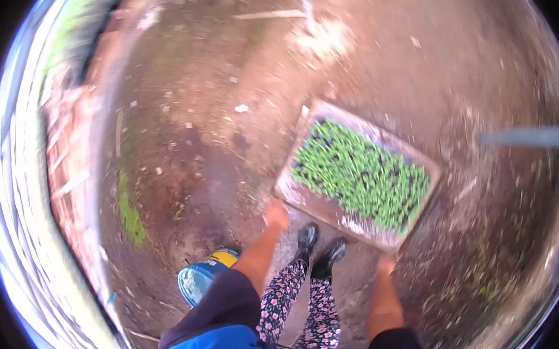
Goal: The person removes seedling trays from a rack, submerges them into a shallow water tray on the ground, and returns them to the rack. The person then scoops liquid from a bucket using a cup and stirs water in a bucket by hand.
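Observation:
A shallow rectangular tray [313, 198] of green seedlings [362, 172] is tilted in front of me, with its near long edge towards my body. The small plants are packed closely in dark cells, and bare strips of the tray show along its borders. My left hand [277, 216] is closed at the near left corner of the tray. At the near right corner, my right hand [386, 264] is closed on the rim. Fingertips of both hands are hidden by the tray's edge and blurred.
A blue and yellow bucket [202, 278] stands by my left leg. My black boots [326, 258] are on bare earth. A post [306, 10] rises ahead, and another post [524, 138] stands to the right. Along the left runs a pale edge [104, 179].

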Available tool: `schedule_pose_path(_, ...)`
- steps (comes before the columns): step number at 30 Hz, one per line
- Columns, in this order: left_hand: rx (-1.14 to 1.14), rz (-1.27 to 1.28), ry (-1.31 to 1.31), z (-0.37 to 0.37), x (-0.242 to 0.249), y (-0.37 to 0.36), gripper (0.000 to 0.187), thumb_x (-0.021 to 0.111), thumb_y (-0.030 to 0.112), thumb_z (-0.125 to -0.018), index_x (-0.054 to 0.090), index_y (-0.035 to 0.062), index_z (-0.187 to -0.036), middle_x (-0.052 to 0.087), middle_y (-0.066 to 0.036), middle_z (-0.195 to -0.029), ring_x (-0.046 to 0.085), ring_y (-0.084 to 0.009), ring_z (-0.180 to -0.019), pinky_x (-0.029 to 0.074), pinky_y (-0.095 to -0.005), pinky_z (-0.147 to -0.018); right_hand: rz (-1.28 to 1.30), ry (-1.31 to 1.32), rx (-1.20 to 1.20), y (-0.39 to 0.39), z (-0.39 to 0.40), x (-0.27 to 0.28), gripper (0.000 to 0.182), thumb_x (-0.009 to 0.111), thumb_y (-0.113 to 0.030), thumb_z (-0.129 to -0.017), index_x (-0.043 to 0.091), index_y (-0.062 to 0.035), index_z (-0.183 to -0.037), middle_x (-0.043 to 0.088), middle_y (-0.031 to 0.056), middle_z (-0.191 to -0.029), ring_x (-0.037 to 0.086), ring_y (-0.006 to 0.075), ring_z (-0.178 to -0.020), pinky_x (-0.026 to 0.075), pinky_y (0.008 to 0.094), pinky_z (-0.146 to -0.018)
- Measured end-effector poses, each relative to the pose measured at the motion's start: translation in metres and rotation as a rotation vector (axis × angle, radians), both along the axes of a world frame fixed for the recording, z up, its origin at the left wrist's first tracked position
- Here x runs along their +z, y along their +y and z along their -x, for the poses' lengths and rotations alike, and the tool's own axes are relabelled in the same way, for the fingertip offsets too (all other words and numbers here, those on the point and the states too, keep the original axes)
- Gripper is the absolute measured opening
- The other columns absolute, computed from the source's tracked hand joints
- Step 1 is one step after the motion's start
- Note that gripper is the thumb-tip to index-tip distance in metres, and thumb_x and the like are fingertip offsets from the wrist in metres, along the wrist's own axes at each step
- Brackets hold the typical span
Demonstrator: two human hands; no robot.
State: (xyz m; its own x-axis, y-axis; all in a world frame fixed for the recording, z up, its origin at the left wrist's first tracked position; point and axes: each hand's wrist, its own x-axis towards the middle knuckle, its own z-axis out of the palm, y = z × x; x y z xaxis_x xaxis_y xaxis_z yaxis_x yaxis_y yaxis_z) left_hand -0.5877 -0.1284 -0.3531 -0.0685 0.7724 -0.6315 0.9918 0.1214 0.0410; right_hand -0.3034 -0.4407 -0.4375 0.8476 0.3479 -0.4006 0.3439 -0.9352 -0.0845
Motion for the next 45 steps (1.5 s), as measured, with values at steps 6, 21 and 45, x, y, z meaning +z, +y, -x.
schedule_pose_path(6,0.296,0.167,-0.171,-0.039,0.189,-0.084,0.04,0.047,0.023,-0.074,0.048,0.0208,-0.114,0.041,-0.009,-0.12,0.045,-0.0267,-0.107,0.034,-0.0445,-0.088,0.101,0.517,0.556,0.044,0.106,0.063,0.033,0.052,-0.031,-0.075,0.058,-0.0072,-0.097,0.057,0.0137,-0.096,0.056,0.0278,-0.087,0.045,0.0395,-0.071)
schedule_pose_path(21,0.177,-0.379,-0.553,0.094,0.451,-0.004,0.03,0.049,0.031,-0.077,0.054,0.0149,-0.102,0.051,-0.008,-0.11,0.048,-0.0269,-0.103,0.04,-0.0405,-0.083,-0.529,0.196,0.246,0.154,-0.069,0.464,0.038,0.054,-0.021,-0.073,0.054,0.0032,-0.102,0.059,0.0168,-0.098,0.056,0.0272,-0.089,0.042,0.033,-0.079)
schedule_pose_path(45,-0.08,-0.181,-0.745,0.174,0.552,-0.192,0.032,0.053,0.026,-0.08,0.053,0.0079,-0.106,0.049,-0.013,-0.1,0.052,-0.0241,-0.091,0.041,-0.0337,-0.081,-0.868,1.323,2.544,0.042,0.313,0.98,0.03,0.061,-0.028,-0.066,0.06,0.0006,-0.075,0.056,0.0198,-0.079,0.055,0.034,-0.078,0.045,0.0409,-0.065)
